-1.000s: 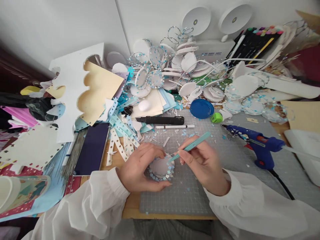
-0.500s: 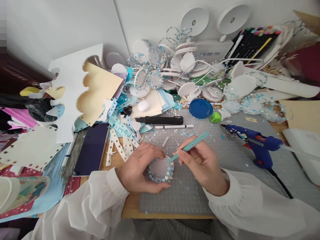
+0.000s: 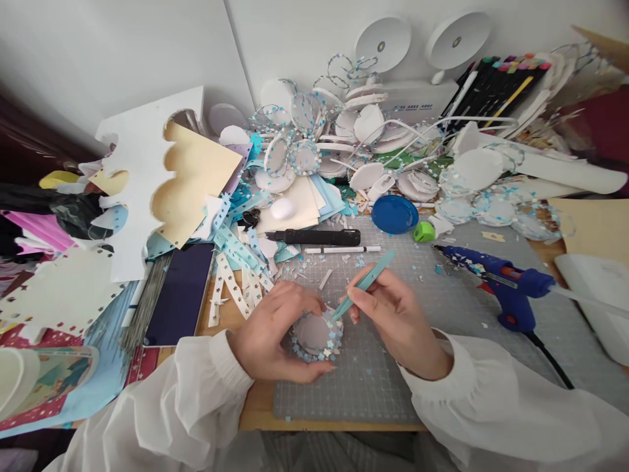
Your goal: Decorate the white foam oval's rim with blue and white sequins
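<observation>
Strips [image 3: 234, 285] of punched paper, white and pale blue, spill onto the work area at ten o'clock from a small round piece [image 3: 317, 333], which sits on a grey cutting mat [image 3: 354, 396] and is edged with pale blue and white stars [image 3: 330, 349]. Beyond the strips, a dark phone [image 3: 179, 295] lies between nine and ten o'clock. At twelve o'clock a black cutter [image 3: 314, 236] and a white pen [image 3: 343, 249] lie crosswise, with a heap of pale discs [image 3: 369, 122] and starred wires behind. A blue lid [image 3: 394, 214] rests at one o'clock, a small green object [image 3: 424, 231] at two, and a blue glue gun [image 3: 511, 278] between two and three, its cord trailing towards four. Paper scraps dot the mat just beyond the hands.

The person's left hand [image 3: 275, 334] curves in a wide C around the round piece from nine o'clock, holding it between fingertips near twelve and thumb near six, and hiding part of its left edge. The right hand [image 3: 396, 311] pinches turquoise tweezers [image 3: 366, 278] between thumb and fingers, their tip slanting down to the rim at about one o'clock; whether the tip grips a star cannot be told.
</observation>
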`<state>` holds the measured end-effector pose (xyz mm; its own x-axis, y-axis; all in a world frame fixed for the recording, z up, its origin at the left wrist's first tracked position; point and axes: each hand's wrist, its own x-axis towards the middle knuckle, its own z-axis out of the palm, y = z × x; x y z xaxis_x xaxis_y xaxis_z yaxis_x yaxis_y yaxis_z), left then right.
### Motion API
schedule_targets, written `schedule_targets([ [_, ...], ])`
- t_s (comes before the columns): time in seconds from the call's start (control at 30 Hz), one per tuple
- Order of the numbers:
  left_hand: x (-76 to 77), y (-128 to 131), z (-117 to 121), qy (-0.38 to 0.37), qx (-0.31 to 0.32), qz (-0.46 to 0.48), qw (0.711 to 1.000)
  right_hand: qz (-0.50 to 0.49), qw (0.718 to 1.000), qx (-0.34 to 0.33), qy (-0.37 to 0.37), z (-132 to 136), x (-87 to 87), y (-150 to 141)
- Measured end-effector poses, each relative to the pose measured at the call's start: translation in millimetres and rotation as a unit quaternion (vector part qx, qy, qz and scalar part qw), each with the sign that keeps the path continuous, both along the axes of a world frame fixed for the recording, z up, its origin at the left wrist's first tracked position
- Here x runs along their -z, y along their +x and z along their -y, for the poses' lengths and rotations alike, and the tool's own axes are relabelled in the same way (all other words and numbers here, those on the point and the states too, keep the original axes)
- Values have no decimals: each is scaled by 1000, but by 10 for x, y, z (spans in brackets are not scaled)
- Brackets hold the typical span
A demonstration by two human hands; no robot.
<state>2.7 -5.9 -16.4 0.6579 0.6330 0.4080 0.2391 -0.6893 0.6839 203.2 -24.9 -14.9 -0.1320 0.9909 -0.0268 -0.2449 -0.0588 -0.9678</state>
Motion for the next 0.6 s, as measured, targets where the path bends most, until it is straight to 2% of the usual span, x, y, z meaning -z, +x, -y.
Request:
schedule_targets([
  [0.6, 3, 0, -6, 15, 7, 12, 1000, 16, 1000, -10, -9, 1, -16, -11],
])
